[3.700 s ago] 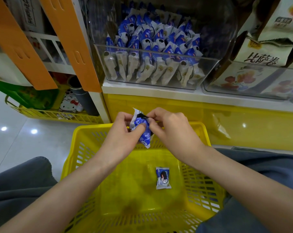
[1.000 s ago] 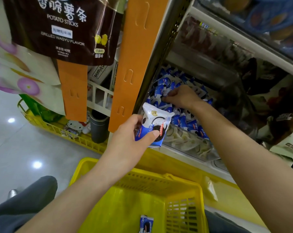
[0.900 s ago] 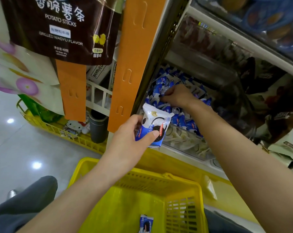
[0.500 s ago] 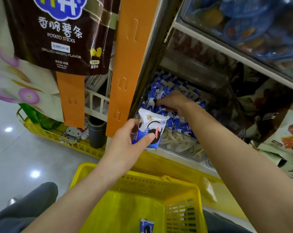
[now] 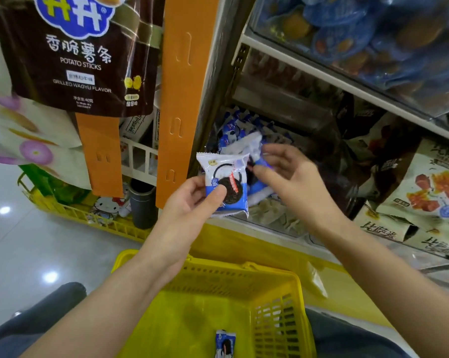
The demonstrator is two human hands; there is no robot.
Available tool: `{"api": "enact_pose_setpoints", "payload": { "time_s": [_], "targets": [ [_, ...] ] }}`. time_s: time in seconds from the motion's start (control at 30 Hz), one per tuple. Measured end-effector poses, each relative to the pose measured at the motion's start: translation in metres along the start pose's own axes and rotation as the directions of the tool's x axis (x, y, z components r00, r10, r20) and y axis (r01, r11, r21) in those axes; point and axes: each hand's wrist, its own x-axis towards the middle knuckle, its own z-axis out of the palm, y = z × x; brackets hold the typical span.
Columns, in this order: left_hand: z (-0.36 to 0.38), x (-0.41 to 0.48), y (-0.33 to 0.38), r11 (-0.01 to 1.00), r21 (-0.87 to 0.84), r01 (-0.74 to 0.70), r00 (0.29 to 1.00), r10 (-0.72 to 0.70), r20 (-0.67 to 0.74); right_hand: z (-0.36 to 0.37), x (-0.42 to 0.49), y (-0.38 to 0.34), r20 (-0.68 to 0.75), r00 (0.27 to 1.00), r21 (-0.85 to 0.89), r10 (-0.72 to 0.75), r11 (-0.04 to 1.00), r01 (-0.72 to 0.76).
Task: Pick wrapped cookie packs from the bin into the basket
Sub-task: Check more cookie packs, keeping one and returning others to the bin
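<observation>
My left hand (image 5: 190,200) pinches a blue-and-white wrapped cookie pack (image 5: 224,182) upright in front of the shelf. Just right of it, my right hand (image 5: 290,177) grips a second cookie pack (image 5: 246,147), blurred, lifted out of the clear bin (image 5: 275,220). More blue packs (image 5: 233,127) lie deeper in the bin. The yellow basket (image 5: 218,282) sits below on my lap, with one cookie pack (image 5: 225,343) lying on its floor.
An orange shelf upright (image 5: 177,99) stands left of the bin. A brown potato-sticks bag (image 5: 81,55) hangs at top left. Snack bags (image 5: 424,192) fill the shelf to the right. A second yellow basket (image 5: 89,220) stands on the floor at left.
My right hand has come out of the bin with a cookie pack and moved toward my left hand. My left hand has kept its pack in about the same place.
</observation>
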Motion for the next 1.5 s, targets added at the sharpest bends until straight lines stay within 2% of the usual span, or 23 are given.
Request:
{"api": "enact_pose_setpoints", "payload": {
  "time_s": [0.23, 0.33, 0.43, 0.53, 0.6, 0.67, 0.77, 0.83, 0.9, 0.97, 1.03, 1.1, 1.17, 1.3, 1.4, 1.5],
  "targets": [
    [0.007, -0.005, -0.011, 0.948, -0.28, 0.153, 0.98, -0.109, 0.166, 0.006, -0.041, 0.006, 0.23, 0.97, 0.073, 0.083, 0.992, -0.102],
    [0.005, -0.005, -0.012, 0.951, -0.26, 0.166, 0.981, -0.132, 0.141, 0.002, -0.044, 0.006, 0.304, 0.946, 0.135, 0.11, 0.978, -0.157],
    [0.005, -0.005, -0.014, 0.969, -0.173, 0.175, 0.983, -0.163, 0.084, 0.004, -0.043, 0.004, 0.267, 0.956, 0.083, 0.12, 0.986, -0.147],
    [0.005, -0.005, -0.012, 0.989, 0.099, 0.108, 0.992, -0.114, 0.053, 0.009, -0.04, 0.005, 0.214, 0.973, -0.066, 0.087, 0.995, -0.074],
    [0.004, -0.004, -0.012, 0.975, 0.204, 0.084, 0.995, -0.092, 0.031, 0.011, -0.038, 0.004, 0.245, 0.967, -0.157, 0.074, 0.987, -0.035],
    [0.002, -0.004, -0.012, 0.968, 0.235, 0.085, 0.996, -0.09, 0.009, 0.014, -0.038, 0.006, 0.255, 0.965, -0.178, 0.067, 0.984, -0.021],
    [0.001, -0.004, -0.01, 0.974, 0.213, 0.074, 0.997, -0.076, -0.002, 0.015, -0.039, 0.007, 0.161, 0.986, -0.169, -0.034, 0.984, 0.061],
    [0.001, -0.004, -0.009, 0.98, 0.187, 0.066, 0.998, -0.064, -0.018, 0.013, -0.037, 0.005, 0.08, 0.994, -0.105, -0.069, 0.991, 0.077],
    [0.0, -0.003, -0.006, 0.99, 0.137, 0.039, 0.999, -0.035, -0.031, 0.01, -0.032, 0.003, 0.067, 0.998, 0.021, -0.007, 1.0, 0.006],
    [-0.002, -0.002, -0.002, 0.995, 0.095, 0.008, 0.999, -0.003, -0.05, 0.004, -0.026, 0.002, 0.128, 0.987, 0.129, 0.098, 0.985, -0.115],
    [-0.005, -0.001, 0.001, 0.995, 0.097, -0.004, 0.998, 0.01, -0.058, -0.006, -0.022, 0.003, 0.28, 0.948, 0.015, 0.152, 0.987, -0.163],
    [-0.007, -0.001, 0.002, 0.99, 0.139, -0.005, 0.999, 0.011, -0.043, -0.014, -0.021, 0.002, 0.446, 0.885, -0.175, 0.134, 0.983, -0.06],
    [-0.007, -0.001, 0.001, 0.98, 0.2, -0.02, 0.999, 0.025, -0.022, -0.016, -0.023, 0.0, 0.513, 0.85, -0.242, 0.117, 0.97, 0.012],
    [-0.005, -0.001, -0.001, 0.979, 0.201, -0.041, 0.999, 0.041, 0.006, -0.012, -0.023, -0.005, 0.482, 0.869, -0.252, 0.113, 0.968, 0.014],
    [-0.005, -0.001, 0.0, 0.991, 0.133, -0.004, 1.0, 0.006, -0.021, -0.02, -0.013, -0.013, 0.467, 0.868, -0.19, 0.17, 0.978, -0.089],
    [-0.01, 0.001, 0.0, 0.994, 0.104, 0.035, 0.994, -0.023, -0.109, -0.03, 0.017, -0.01, 0.233, 0.946, -0.144, 0.225, 0.97, -0.196]
  ]
}}
